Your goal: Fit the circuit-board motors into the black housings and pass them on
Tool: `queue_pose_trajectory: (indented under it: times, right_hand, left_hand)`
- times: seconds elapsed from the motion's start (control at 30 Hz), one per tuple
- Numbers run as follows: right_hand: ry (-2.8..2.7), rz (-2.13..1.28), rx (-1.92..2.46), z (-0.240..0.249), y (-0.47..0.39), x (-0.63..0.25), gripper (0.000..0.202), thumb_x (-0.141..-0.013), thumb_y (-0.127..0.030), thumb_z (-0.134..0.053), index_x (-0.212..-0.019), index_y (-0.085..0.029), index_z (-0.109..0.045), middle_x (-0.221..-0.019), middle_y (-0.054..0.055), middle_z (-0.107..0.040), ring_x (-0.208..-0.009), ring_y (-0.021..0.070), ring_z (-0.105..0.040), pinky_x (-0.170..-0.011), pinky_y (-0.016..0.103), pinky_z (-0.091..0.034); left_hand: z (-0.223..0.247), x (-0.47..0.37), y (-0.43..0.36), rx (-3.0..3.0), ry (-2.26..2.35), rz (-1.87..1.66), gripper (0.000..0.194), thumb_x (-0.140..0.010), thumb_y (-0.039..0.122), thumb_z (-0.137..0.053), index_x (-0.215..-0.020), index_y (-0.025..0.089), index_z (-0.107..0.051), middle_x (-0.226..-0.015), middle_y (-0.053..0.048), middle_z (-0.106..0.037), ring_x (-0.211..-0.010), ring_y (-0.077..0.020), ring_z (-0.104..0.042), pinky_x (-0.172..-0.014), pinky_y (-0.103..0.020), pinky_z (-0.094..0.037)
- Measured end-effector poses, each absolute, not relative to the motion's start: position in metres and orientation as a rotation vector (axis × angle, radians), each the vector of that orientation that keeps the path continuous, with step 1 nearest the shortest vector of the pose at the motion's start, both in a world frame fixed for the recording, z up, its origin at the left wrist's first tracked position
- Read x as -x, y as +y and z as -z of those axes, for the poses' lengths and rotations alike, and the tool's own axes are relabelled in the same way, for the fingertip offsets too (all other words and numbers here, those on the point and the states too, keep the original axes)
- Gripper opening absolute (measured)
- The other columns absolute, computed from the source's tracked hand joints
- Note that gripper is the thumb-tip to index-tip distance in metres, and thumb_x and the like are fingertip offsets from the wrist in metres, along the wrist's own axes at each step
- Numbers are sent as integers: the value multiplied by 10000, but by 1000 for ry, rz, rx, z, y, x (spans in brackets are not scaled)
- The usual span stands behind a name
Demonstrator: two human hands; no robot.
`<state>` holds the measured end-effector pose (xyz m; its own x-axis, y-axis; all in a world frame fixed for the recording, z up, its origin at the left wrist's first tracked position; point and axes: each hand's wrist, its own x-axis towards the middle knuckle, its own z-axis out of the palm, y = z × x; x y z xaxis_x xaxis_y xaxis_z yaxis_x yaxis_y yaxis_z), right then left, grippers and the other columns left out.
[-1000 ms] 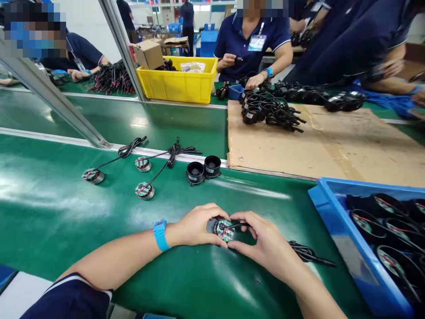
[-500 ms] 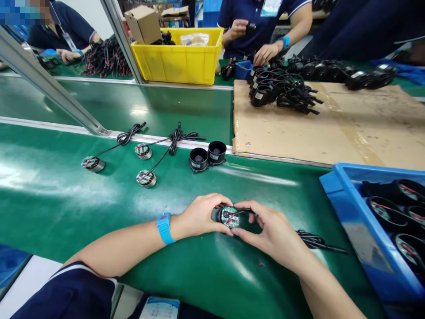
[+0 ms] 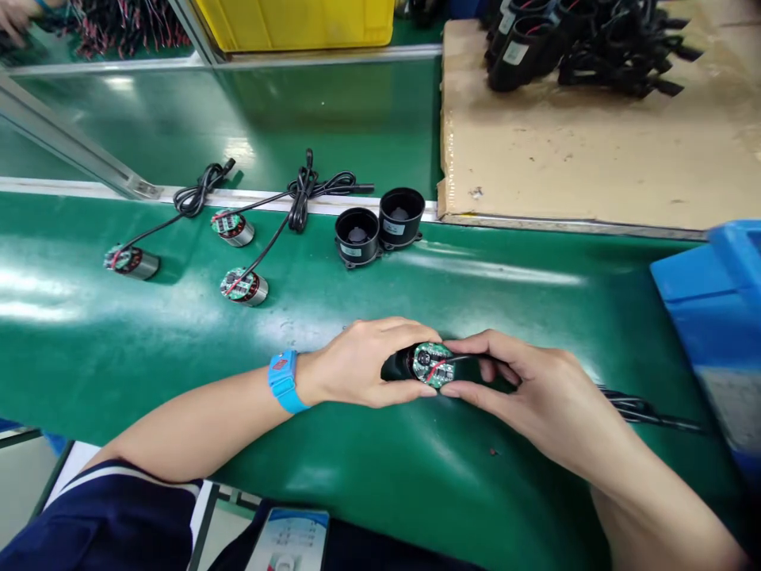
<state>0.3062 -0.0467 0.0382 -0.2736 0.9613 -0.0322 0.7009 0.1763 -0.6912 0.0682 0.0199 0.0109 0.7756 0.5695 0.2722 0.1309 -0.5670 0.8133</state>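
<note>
My left hand (image 3: 362,361), a blue strap on its wrist, is wrapped round a black housing (image 3: 397,365). At the housing's right end is a small motor (image 3: 434,365) with a round green circuit board facing me. My right hand (image 3: 535,379) pinches the board's edge between thumb and forefinger. From the board a red and a black wire lead into a black cable (image 3: 469,358) that passes under my right palm. The cable's bundled end (image 3: 645,409) lies on the green mat beyond my right wrist. How deep the motor sits in the housing is hard to see.
Three loose motors (image 3: 245,287) with coiled cables lie at the left on the green mat (image 3: 178,341). Two black housings (image 3: 401,218) stand upright near the metal rail. Behind are a cardboard sheet (image 3: 564,159) bearing cabled housings and a yellow bin (image 3: 297,24). A blue crate (image 3: 713,277) flanks the right side.
My view has tilted down and closer, so the co-workers are mostly out of frame. Both hands keep their hold on the housing and motor, with little visible change between them.
</note>
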Motion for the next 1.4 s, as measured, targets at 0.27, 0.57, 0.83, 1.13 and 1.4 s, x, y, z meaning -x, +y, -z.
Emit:
queue_pose_trajectory:
  times: [0.27, 0.57, 0.83, 1.13, 1.4]
  right_hand:
    - [-2071, -788, 1527, -40, -47, -303, 344, -911, -548, -644, -1104, -267, -687, -652, -56, -529, -509, 95, -487, -498, 233, -398]
    - [-2152, -737, 1482, -38, -47, -302, 572, -841, -459, -743, -1345, -281, -540, -1085, 29, -720, -824, 175, -688, -673, 283, -556]
    - [-2172, -430, 1344, -34, -45, -290, 336, -853, -377, -715, -1146, -231, -639, -1088, 62, -732, -988, 224, -708, -854, 354, -577]
    - [-1843, -119, 1439, -68, -60, -292, 368, -829, -338, -750, -1164, -239, -632, -1091, 91, -721, -917, 235, -690, -603, 309, -504]
    - [-2138, -8, 1512, -68, -57, -283, 310, -884, -421, -685, -1121, -224, -652, -1053, 69, -750, -893, 239, -714, -781, 366, -562]
  left_hand:
    - [-9, -71, 10, -2132, 574, -707, 471, -907, 399, -669, -1286, 141, -565, -1165, -133, -681, -1062, -257, -670, -919, -377, -578]
    - [-21, -65, 18, -2143, 720, -812, 957, -725, 730, -737, -1448, 188, -422, -1301, -159, -577, -1202, -317, -567, -1063, -496, -474]
    - [-5, -45, 81, -2043, 1325, -1115, 1223, -719, 478, -855, -1577, 202, -28, -1582, -218, -299, -1463, -361, -339, -1191, -536, -308]
    - [-9, -65, 38, -2144, 887, -671, 839, -700, 281, -870, -1422, 192, -451, -1366, -120, -592, -1223, -287, -591, -1065, -439, -474]
    - [-9, -77, 15, -2112, 724, -573, 691, -738, 354, -859, -1330, 189, -543, -1253, -101, -649, -1161, -274, -600, -1028, -419, -476]
